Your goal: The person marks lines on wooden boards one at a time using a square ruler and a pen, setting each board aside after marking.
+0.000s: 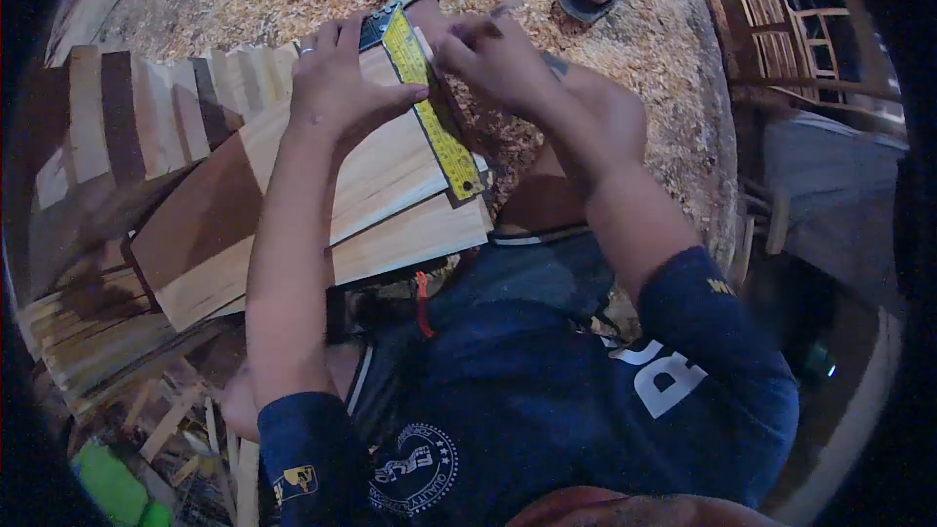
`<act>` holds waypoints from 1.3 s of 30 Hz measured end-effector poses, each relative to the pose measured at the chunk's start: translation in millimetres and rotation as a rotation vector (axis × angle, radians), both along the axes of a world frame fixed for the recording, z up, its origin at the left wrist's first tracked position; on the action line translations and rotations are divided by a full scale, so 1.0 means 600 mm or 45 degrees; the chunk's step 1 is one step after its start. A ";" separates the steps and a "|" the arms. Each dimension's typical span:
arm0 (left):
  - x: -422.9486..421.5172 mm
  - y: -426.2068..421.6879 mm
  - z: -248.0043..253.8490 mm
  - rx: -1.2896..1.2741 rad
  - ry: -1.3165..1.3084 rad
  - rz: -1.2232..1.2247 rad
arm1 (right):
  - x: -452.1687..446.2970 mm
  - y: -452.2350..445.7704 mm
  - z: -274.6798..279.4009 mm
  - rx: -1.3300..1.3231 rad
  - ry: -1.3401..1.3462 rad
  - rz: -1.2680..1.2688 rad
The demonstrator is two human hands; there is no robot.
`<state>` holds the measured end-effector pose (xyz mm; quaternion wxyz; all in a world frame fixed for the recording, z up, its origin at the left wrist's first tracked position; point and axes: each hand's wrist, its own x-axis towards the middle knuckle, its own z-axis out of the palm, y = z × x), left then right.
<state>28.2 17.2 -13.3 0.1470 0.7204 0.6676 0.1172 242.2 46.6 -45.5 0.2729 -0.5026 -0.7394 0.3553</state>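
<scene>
Wood shavings (625,68) covered the ground beyond my knees, and stacked planks (161,102) stood off to my left. Across my lap lay a pale board (376,161) over another board (410,239), with the yellow square (429,107) across its right-hand end. Good work here, I judged, meant keeping the square's dark stock (375,29) snug to the edge and its blade pressed flat, so nothing slipped. My left hand (337,88) gripped the square, thumb stretched onto the blade, fingers reaching over the stock, forearm running nearly straight up from my sleeve. My right hand (498,63) was closed around a slim object (508,8), too blurred to identify, just beside the blade, its forearm slanting inward with the elbow bent.
</scene>
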 end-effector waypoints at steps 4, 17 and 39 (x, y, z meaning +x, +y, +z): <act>0.001 -0.003 -0.006 0.084 0.044 -0.005 | -0.040 0.055 0.026 -0.094 0.032 -0.098; -0.002 -0.010 -0.024 0.213 0.070 -0.018 | 0.084 -0.230 0.079 -0.411 -0.013 0.098; -0.020 -0.009 0.013 0.090 -0.211 0.043 | -0.040 0.079 -0.077 0.109 0.291 0.069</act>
